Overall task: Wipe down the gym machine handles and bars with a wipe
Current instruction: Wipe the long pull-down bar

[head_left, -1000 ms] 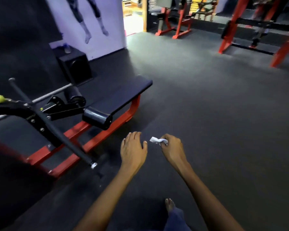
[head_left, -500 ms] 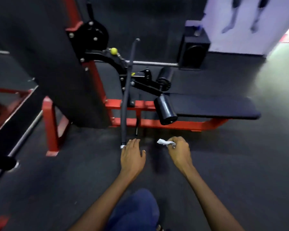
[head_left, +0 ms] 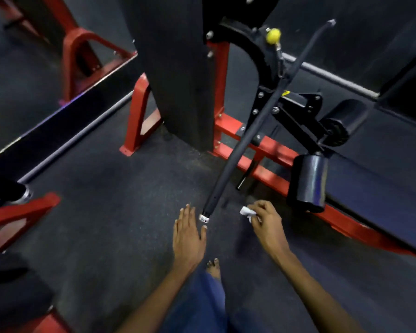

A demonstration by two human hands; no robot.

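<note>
A long black bar [head_left: 247,138] hangs from the red and black cable machine [head_left: 228,131], slanting down toward me, its white-capped near end [head_left: 204,218] just in front of my hands. My left hand [head_left: 189,234] is flat with fingers apart, holding nothing, its fingertips beside the bar's end without gripping it. My right hand [head_left: 267,222] is a little to the right of the bar's end, fingers pinched on a small crumpled white wipe [head_left: 247,211]. A yellow ball [head_left: 273,36] sits on the cable near the bar's top.
A black weight-stack cover [head_left: 178,68] stands behind the bar. Black roller pads [head_left: 309,183] and a black bench pad [head_left: 380,188] on the red frame lie to the right. A mirror base [head_left: 58,116] and red frames are at left. My foot [head_left: 213,267] is on the dark floor.
My view has swung left and come closer to the machine. The bar's near end now sits between my hands. My right hand still holds the wipe.
</note>
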